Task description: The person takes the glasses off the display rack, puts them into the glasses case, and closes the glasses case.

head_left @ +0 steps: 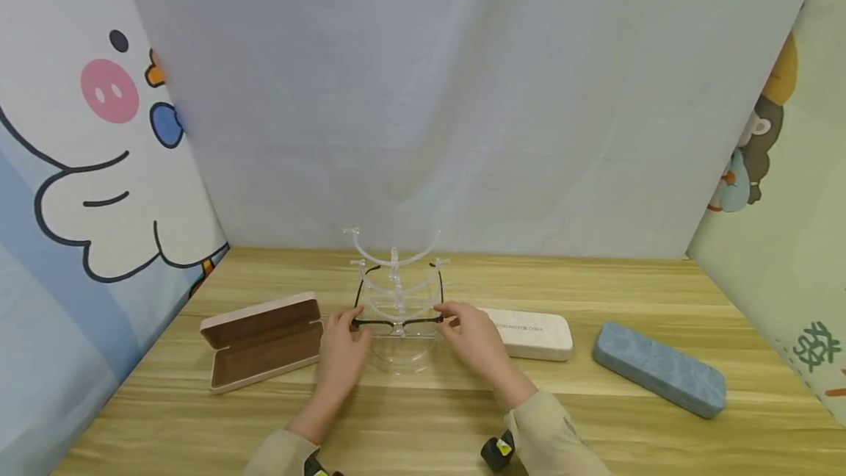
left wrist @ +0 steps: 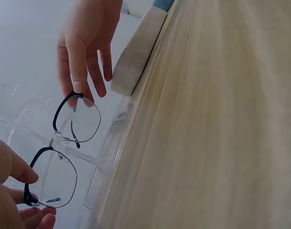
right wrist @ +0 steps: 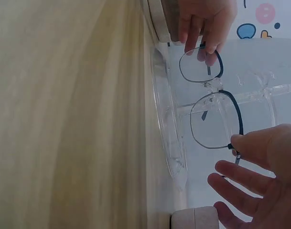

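A pair of glasses with dark brows and thin lower rims sits at the lower part of a clear tiered display stand. Its temples point back past the stand's upright. My left hand pinches the left end of the frame near the hinge. At the other end my right hand pinches the hinge between thumb and forefinger, its other fingers spread in the right wrist view. Both lenses face me, and the bridge is at the stand's clear nose piece. Whether the bridge bears on it I cannot tell.
An open glasses case with brown lining lies left of the stand. Behind my right hand is a closed white case with lettering. A blue case lies farther right on the wooden table. A pale cloth hangs behind.
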A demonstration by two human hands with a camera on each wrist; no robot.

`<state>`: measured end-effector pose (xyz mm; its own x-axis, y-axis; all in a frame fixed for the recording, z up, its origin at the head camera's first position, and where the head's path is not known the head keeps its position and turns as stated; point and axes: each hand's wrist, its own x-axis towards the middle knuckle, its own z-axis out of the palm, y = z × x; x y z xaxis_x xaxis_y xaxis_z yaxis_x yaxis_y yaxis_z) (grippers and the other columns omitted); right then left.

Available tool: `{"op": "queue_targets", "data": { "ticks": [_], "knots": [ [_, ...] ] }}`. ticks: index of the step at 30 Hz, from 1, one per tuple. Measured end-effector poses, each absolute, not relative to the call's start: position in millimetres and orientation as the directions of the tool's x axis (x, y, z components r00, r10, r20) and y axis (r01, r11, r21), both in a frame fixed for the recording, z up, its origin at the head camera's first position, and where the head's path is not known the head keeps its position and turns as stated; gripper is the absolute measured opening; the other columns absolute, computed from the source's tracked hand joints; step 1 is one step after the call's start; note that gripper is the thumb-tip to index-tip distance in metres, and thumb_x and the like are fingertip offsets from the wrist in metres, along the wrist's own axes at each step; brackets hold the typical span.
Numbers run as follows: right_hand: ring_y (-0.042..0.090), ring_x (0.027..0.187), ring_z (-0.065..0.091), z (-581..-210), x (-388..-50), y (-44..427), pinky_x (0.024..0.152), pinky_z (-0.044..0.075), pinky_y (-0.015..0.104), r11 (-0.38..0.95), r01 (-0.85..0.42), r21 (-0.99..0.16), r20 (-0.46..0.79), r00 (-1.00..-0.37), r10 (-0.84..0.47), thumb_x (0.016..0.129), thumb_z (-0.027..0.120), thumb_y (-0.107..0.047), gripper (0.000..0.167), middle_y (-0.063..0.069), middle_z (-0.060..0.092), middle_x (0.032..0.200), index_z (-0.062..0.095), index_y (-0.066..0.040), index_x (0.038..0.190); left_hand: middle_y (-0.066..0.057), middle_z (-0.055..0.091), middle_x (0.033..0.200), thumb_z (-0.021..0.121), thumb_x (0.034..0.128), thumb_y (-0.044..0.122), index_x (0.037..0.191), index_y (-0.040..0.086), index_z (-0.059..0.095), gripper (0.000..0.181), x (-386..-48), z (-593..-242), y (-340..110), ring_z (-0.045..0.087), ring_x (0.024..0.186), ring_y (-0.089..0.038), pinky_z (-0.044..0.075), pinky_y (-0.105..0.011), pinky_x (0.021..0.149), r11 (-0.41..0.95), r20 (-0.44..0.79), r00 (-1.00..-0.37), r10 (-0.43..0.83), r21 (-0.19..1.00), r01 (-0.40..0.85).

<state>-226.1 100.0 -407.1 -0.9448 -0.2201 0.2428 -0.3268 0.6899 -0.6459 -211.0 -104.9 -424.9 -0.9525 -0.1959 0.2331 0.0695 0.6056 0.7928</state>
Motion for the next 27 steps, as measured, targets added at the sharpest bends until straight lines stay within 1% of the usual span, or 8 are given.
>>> {"op": "queue_targets", "data": {
  "ticks": [2, 7, 12, 16, 19, 21, 23, 27],
  "knots": [
    [0.022, 0.092, 0.062, -407, -227, 100, 0.075, 0.051, 0.038, 0.700, -0.329, -0.634, 0.241, -0.944, -0.226, 0.088, 0.060, -0.018, 0.028, 0.005, 0.064, 0.111, 0.062, -0.011, 0.114, -0.019, 0.048, 0.122, 0.053, 0.0836, 0.011, 0.124, 0.001, 0.054, 0.041, -212, -425, -106, 0.054, 0.093, -0.026, 0.047, -0.036, 0.072, 0.604, 0.232, -0.953, -0.197, 0.794, 0.068],
    [0.018, 0.089, 0.062, -408, -228, 100, 0.073, 0.051, 0.034, 0.696, -0.345, -0.630, 0.250, -0.938, -0.239, 0.087, 0.060, -0.016, 0.023, 0.004, 0.065, 0.107, 0.064, -0.009, 0.109, -0.020, 0.050, 0.121, 0.054, 0.0831, 0.005, 0.121, -0.001, 0.055, 0.039, -210, -425, -112, 0.054, 0.092, -0.026, 0.046, -0.030, 0.067, 0.600, 0.249, -0.952, -0.180, 0.795, 0.095],
    [0.019, 0.088, 0.061, -408, -226, 102, 0.074, 0.050, 0.035, 0.700, -0.362, -0.615, 0.286, -0.930, -0.230, 0.086, 0.062, -0.015, 0.015, 0.003, 0.065, 0.102, 0.066, -0.012, 0.100, -0.020, 0.053, 0.116, 0.057, 0.0831, 0.000, 0.119, -0.002, 0.057, 0.036, -206, -422, -115, 0.055, 0.088, -0.026, 0.047, -0.032, 0.068, 0.628, 0.288, -0.946, -0.147, 0.766, 0.136],
    [0.027, 0.100, 0.057, -409, -223, 103, 0.083, 0.048, 0.042, 0.692, -0.360, -0.626, 0.316, -0.928, -0.197, 0.085, 0.063, -0.016, 0.010, 0.007, 0.060, 0.109, 0.067, -0.016, 0.095, -0.021, 0.054, 0.114, 0.058, 0.0835, -0.001, 0.117, -0.002, 0.059, 0.033, -202, -417, -118, 0.056, 0.088, -0.026, 0.048, -0.034, 0.070, 0.636, 0.313, -0.943, -0.113, 0.752, 0.173],
    [0.032, 0.110, 0.053, -409, -220, 105, 0.089, 0.045, 0.047, 0.660, -0.363, -0.657, 0.331, -0.926, -0.180, 0.085, 0.064, -0.017, 0.010, 0.011, 0.055, 0.120, 0.066, -0.016, 0.095, -0.019, 0.055, 0.112, 0.060, 0.0838, 0.001, 0.115, -0.001, 0.060, 0.032, -199, -413, -120, 0.057, 0.088, -0.025, 0.048, -0.029, 0.067, 0.630, 0.310, -0.946, -0.094, 0.754, 0.184],
    [0.033, 0.111, 0.052, -407, -217, 107, 0.088, 0.045, 0.047, 0.631, -0.374, -0.680, 0.344, -0.922, -0.177, 0.084, 0.064, -0.015, 0.010, 0.013, 0.054, 0.123, 0.066, -0.015, 0.094, -0.017, 0.056, 0.109, 0.061, 0.0842, 0.002, 0.113, 0.000, 0.062, 0.029, -198, -412, -123, 0.057, 0.087, -0.023, 0.047, -0.027, 0.065, 0.642, 0.316, -0.946, -0.068, 0.740, 0.201],
    [0.032, 0.111, 0.052, -406, -215, 109, 0.086, 0.047, 0.045, 0.613, -0.386, -0.690, 0.357, -0.917, -0.176, 0.084, 0.064, -0.015, 0.010, 0.012, 0.055, 0.123, 0.066, -0.015, 0.093, -0.014, 0.057, 0.106, 0.062, 0.0841, 0.004, 0.108, 0.002, 0.065, 0.024, -198, -415, -125, 0.058, 0.087, -0.022, 0.048, -0.027, 0.066, 0.656, 0.336, -0.941, -0.031, 0.717, 0.235],
    [0.030, 0.112, 0.053, -406, -213, 112, 0.085, 0.049, 0.042, 0.598, -0.416, -0.685, 0.384, -0.904, -0.189, 0.084, 0.064, -0.013, 0.008, 0.012, 0.056, 0.120, 0.065, -0.014, 0.091, -0.009, 0.058, 0.103, 0.063, 0.0832, 0.004, 0.097, 0.007, 0.068, 0.014, -199, -421, -129, 0.059, 0.087, -0.021, 0.051, -0.032, 0.070, 0.672, 0.378, -0.925, 0.034, 0.676, 0.301]
  ]
}}
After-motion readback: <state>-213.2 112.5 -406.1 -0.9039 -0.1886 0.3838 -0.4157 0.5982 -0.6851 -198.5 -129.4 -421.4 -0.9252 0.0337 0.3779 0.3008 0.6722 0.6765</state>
